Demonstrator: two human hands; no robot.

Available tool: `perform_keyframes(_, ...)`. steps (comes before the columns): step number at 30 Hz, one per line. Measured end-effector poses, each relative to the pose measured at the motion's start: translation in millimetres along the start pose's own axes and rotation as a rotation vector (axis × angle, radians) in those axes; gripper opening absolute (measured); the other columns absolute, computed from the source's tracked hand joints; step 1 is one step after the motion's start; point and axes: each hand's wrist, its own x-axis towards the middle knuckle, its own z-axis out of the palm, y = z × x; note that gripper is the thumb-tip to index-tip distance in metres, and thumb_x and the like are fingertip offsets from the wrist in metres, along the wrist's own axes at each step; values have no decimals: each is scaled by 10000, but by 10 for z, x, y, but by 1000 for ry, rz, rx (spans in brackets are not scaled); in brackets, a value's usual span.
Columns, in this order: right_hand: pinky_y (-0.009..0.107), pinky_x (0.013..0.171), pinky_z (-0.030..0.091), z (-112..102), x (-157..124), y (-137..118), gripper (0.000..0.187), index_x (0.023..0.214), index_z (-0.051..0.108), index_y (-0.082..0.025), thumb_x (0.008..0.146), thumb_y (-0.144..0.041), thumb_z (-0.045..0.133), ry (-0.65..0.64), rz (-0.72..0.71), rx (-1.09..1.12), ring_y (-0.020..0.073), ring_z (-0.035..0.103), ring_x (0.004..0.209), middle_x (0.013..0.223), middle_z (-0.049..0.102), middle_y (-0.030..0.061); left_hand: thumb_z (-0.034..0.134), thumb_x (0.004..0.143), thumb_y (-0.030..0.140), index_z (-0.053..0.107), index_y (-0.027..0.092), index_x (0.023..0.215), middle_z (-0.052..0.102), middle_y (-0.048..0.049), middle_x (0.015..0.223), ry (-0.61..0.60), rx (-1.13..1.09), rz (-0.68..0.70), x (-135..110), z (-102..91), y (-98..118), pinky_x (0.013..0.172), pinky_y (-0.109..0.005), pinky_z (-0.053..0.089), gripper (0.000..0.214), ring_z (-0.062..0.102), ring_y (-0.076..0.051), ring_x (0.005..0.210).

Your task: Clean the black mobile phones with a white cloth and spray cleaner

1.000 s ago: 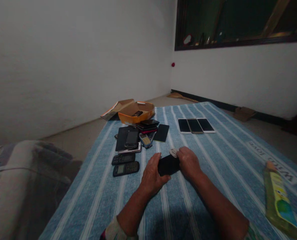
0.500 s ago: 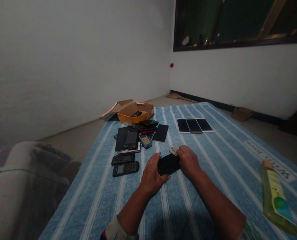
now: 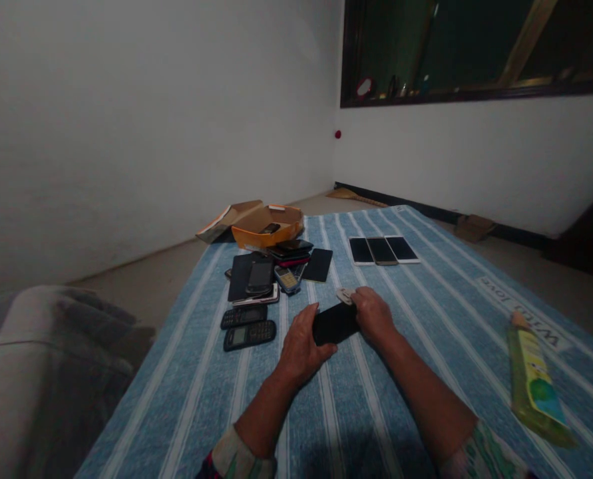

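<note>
Between my hands lies a black smartphone, dark face up and tilted slightly. My left hand grips its left end, thumb along the near edge and fingers over the far edge. My right hand is closed at the phone's right end, around a small whitish, cloth-like piece that sticks out past the fingers; its exact kind is unclear. Left of my hands, two dark keypad phones lie one behind the other. A blue keypad phone rests just beyond my left hand.
Striped blue cloth covers the surface. Three smartphones form a row at the back right. Several phones are piled before an open orange box with a phone inside. A yellow-green bottle lies at the right.
The whole view has shifted slightly. Both hands keep nearly the same hold on the phone and the whitish piece, and the other phones have not moved on the cloth.
</note>
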Motion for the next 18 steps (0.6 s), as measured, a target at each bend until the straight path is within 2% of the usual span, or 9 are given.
perform_keyframes(6, 270, 756, 370, -56, -166, -5, 270, 835, 653, -175, 872, -19, 436, -16, -2, -44, 195, 537, 912, 902, 629, 67, 794, 578, 196, 444, 178, 1362, 590, -131, 1265, 14, 13, -6, 19, 5, 37, 1005, -517, 462, 859, 564, -328, 1166)
perform_keyframes(9, 272, 748, 375, -112, -296, -33, 275, 834, 657, -176, 900, -40, 428, -13, 6, -67, 193, 543, 902, 903, 634, 67, 798, 580, 203, 449, 152, 1357, 587, -147, 1270, 4, 27, -21, 25, 7, 48, 1010, -515, 457, 853, 557, -335, 1175)
perform_keyframes(12, 278, 738, 377, -153, -411, -56, 277, 823, 655, -175, 897, -31, 429, -3, 8, -86, 195, 545, 890, 898, 635, 69, 794, 595, 213, 446, 123, 1356, 562, -172, 1309, -18, 44, -36, 31, 9, 62, 1036, -513, 436, 842, 531, -341, 1212)
perform_keyframes(18, 282, 727, 387, -170, -517, -119, 273, 788, 647, -167, 863, 4, 448, 52, -24, -86, 201, 537, 871, 870, 628, 74, 788, 613, 231, 453, 145, 1354, 571, -159, 1306, -21, 45, -29, 32, 12, 84, 1027, -524, 443, 819, 533, -344, 1211)
